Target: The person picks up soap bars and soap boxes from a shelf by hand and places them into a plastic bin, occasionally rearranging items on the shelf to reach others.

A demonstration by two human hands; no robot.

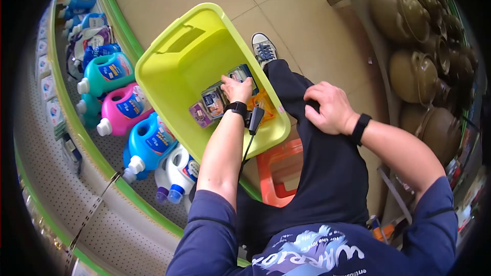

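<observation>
A yellow-green plastic bin [176,66] stands in front of me, tilted in view. My left hand [237,90] reaches down inside it, thumb and fingers around a small dark flat pack [241,73]. Beside that hand lie a white-and-orange pack [213,102] and a purple pack [200,114]. An orange plastic wrapper [267,110] is at the bin's near right, partly covered by a black device strapped to my left wrist. My right hand [327,107] rests on my knee in dark trousers, thumb apart from the bent fingers, holding nothing.
Left of the bin, a green-edged shelf [123,181] carries several detergent bottles, including a pink bottle [125,108] and a blue bottle [152,140]. Brown pots [414,74] fill a rack at the right. An orange-red stool [268,174] stands below the bin. My shoe [264,48] is beside it.
</observation>
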